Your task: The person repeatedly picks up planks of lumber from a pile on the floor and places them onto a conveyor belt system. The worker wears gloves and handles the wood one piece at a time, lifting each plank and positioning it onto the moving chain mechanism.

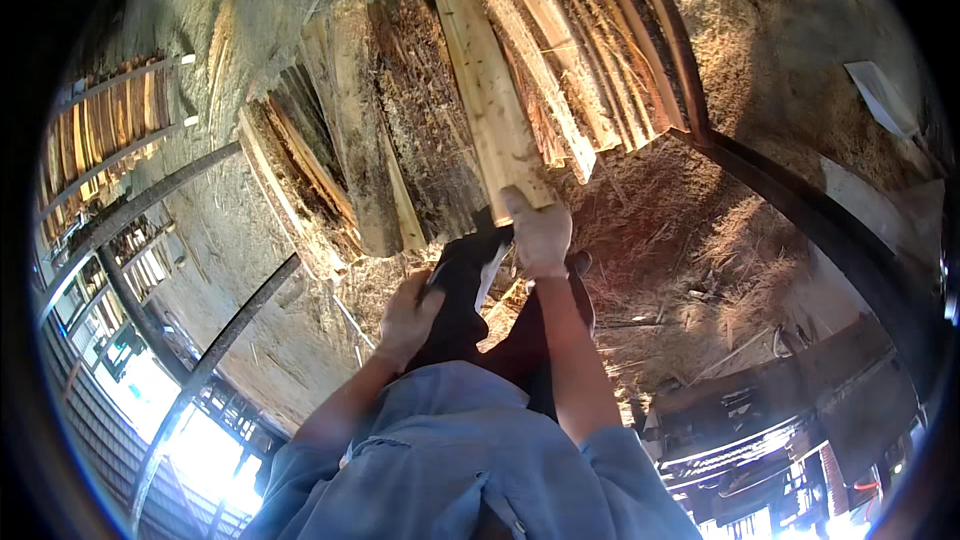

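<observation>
sawdust-strewn dirt floor [700,240], tan and littered with bark scraps. curved dark metal rails [800,210] running across it on the right, more rails [215,340] crossing on the left. stacked pale slats [100,140] on racks at far left. corrugated metal wall [90,410] low on the left, with harsh daylight [205,460] pouring in beside it. dark cluttered machinery [780,440] at lower right.

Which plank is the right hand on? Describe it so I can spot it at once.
Start at the big stack of rough split wooden slabs lying on the sawdust floor. Near its middle, one pale, clean-sawn plank runs down to the right hand, which grips its near end. Its neighbours are darker and bark-covered; this one is smooth and light yellow.
</observation>
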A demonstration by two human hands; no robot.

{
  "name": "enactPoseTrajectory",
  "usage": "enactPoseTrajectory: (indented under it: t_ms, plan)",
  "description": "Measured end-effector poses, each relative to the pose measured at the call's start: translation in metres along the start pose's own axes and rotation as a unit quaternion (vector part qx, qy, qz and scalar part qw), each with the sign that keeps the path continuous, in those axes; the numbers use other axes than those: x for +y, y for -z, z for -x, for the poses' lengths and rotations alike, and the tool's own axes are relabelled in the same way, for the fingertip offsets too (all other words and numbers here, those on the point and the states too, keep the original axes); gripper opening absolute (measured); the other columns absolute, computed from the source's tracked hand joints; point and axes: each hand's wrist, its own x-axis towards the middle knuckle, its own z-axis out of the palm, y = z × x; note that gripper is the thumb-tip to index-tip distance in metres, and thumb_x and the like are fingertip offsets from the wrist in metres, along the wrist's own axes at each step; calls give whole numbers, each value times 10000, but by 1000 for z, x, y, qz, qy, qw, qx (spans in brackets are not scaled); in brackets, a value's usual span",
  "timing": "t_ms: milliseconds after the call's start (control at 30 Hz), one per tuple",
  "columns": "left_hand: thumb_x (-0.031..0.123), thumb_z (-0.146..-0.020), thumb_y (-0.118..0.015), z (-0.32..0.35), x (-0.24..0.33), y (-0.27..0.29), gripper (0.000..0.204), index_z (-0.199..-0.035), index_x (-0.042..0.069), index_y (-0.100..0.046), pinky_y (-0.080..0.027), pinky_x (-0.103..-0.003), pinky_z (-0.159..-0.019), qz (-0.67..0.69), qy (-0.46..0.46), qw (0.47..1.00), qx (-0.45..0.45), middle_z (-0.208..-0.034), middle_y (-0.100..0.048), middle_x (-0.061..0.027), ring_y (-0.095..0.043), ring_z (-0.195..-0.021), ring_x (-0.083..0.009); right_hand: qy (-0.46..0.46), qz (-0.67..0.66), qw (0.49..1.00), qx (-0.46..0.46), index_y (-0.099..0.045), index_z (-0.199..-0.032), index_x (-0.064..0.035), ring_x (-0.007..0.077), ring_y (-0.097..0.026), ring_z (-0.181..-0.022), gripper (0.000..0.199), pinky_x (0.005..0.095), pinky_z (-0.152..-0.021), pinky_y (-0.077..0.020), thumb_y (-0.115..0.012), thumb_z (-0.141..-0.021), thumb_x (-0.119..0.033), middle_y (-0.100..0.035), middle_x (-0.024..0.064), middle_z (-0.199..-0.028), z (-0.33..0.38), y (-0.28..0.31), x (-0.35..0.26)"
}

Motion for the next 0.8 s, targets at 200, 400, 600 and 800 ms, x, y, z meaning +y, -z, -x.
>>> enactPoseTrajectory:
  t_ms: [200,400,600,800]
  plan:
    - [540,-922,-697,-82,134,6,685,-1333,3,-582,-553,-438,-932,545,14,817,-189,-1183,-684,-157,-663,-1138,-279,321,322,887,85,-624,-892,-53,362,-650,-800,322,440,-720,-539,-858,-692,-148,-630,136,-820,114,53,-50]
    - [287,-823,-780,-36,151,-19,503,-1182,-32,-632,-658,-452,-784,692,60,671,-259,-1006,-729,-203,-751,-899,-329,446,352,820,73,-534,-1084,-85,377,-606,-1017,571,483,-798,-533,-842,-604,-112,-585,136,-1116,187,82,-25]
    - [329,-866,-710,8,98,10,610,-1354,-8,-565,-613,-460,-911,604,31,730,-318,-1180,-703,-190,-720,-1043,-295,406,200,880,-145,-544,-1253,-25,401,-622,-1136,819,474,-938,-543,-953,-653,-403,-587,192,-1287,243,125,-33]
    - [349,-778,-768,94,157,45,869,-1485,-32,-435,-535,-491,-1046,511,-154,763,-365,-1360,-614,-220,-623,-1245,-338,217,-153,929,-257,-366,-1497,90,264,-544,-1312,1073,405,-1097,-445,-651,-868,-731,-564,216,-1408,201,150,-107]
